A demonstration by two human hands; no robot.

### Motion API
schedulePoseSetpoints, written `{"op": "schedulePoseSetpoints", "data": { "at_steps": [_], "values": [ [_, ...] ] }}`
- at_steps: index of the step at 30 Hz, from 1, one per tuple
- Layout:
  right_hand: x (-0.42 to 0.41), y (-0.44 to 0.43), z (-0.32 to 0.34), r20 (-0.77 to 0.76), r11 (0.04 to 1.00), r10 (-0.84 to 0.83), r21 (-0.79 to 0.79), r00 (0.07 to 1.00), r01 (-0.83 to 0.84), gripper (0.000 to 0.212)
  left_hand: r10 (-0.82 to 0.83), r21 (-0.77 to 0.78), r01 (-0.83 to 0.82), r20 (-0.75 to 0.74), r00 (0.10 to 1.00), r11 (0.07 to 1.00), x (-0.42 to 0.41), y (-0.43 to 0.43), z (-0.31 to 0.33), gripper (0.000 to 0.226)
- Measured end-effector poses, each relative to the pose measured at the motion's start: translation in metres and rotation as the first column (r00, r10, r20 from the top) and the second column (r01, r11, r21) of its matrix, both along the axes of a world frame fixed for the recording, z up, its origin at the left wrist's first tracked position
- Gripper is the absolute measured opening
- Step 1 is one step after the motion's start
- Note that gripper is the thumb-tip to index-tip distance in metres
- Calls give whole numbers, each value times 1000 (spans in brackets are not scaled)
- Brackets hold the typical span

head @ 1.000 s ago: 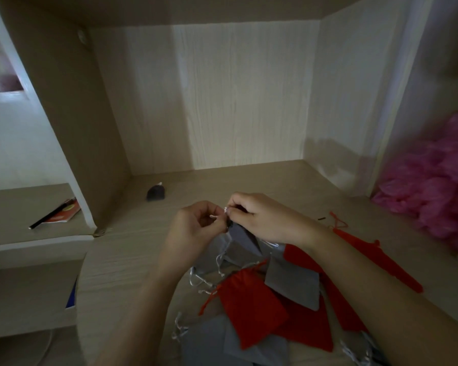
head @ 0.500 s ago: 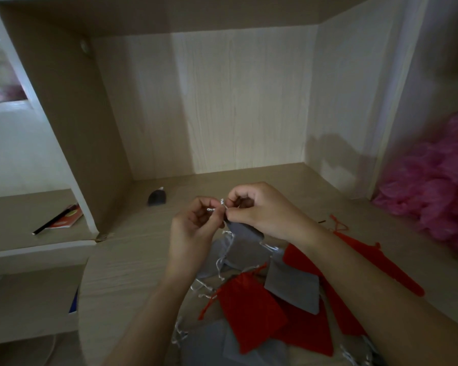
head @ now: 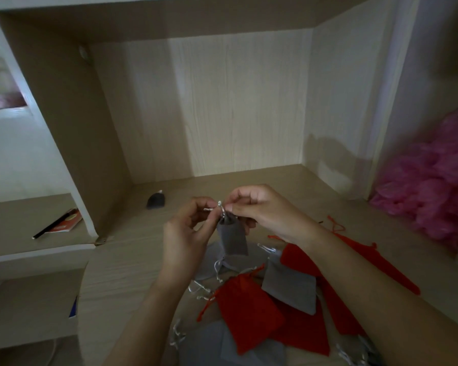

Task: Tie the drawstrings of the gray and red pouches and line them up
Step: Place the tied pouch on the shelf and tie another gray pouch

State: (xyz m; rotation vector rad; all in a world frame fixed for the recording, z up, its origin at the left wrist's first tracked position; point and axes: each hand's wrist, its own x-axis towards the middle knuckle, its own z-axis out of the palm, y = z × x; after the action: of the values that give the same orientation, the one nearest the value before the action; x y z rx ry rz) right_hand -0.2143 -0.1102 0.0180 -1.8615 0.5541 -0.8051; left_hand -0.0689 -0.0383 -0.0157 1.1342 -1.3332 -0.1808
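Observation:
A small gray pouch (head: 232, 237) hangs in the air above the desk, its mouth gathered. My left hand (head: 185, 233) pinches one end of its silver drawstring (head: 219, 206) and my right hand (head: 262, 210) pinches the other end, both at the pouch's top. Below lies a loose heap: a red pouch (head: 246, 302), another gray pouch (head: 288, 286), more red pouches (head: 354, 262) under my right forearm and gray ones (head: 222, 347) at the near edge.
The wooden desk (head: 132, 260) sits in an alcove with side panels. A small dark object (head: 156, 200) lies near the back left. A pencil and red card (head: 61, 223) rest on the left shelf. Pink fluffy material (head: 428, 191) fills the right side.
Both hands have risen and lifted the gray pouch off the heap, so it now hangs freely from its drawstring; the view has tilted up slightly.

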Motion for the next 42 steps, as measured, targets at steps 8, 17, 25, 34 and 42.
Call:
{"op": "schedulePoseSetpoints", "data": {
  "at_steps": [8,17,25,34,42],
  "values": [
    [-2,-1,3,129,995,-14,-99,992,27,16,-100,-46,94,-155,983,995,-7,2,0,10],
    [1,0,3,166,994,-11,-105,986,29,20,-220,-84,204,-303,927,975,-10,1,1,14],
    [3,2,1,154,988,-42,-138,987,63,23,-248,-66,241,-352,902,968,-3,-1,2,16],
    [15,12,-4,250,976,-67,-187,966,116,23,58,-201,-93,-175,983,975,8,-2,-3,20],
    [19,16,-7,287,956,-122,-221,950,190,29,124,-213,-142,-96,988,967,7,0,2,11]
  ]
}}
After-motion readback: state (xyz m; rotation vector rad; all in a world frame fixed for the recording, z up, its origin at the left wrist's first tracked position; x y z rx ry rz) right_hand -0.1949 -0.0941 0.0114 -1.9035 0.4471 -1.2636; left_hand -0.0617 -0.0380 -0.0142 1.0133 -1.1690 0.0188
